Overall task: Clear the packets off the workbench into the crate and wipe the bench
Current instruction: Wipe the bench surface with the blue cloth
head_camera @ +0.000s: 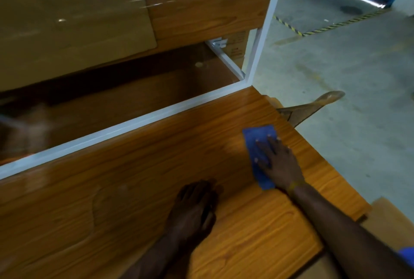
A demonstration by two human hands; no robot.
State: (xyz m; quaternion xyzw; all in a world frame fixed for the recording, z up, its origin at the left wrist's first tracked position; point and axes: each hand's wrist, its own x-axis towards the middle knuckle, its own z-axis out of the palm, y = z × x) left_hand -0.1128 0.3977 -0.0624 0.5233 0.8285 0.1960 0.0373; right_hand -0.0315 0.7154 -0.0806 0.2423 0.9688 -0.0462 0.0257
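Two hands were on the wooden bench at this moment, and no packets showed anywhere on its top, so the clearing part of the job looked done and the wiping was under way; the crate could not be made out with any certainty. At the right centre of the frame the right hand lay flat on a blue cloth, fingers spread straight and pressing it down rather than curled round it. Folded into a rough rectangle, the cloth had its long axis running from the lower centre up toward the bench's far right corner, and most of its free blue stuck out beyond the fingertips on that upper side. Lower centre, the left hand rested on the bare wood, well apart from the cloth; it was blurred and in shadow, its fingers seeming loosely laid and holding nothing, more a brace than a worker. What mattered for the coming stroke was that the cloth sat hard by the right edge, while the long unwiped stretch of board ran away to the lower left, along the white rail. By my reckoning the right hand would carry it there. Beyond the edge lay a grey floor.
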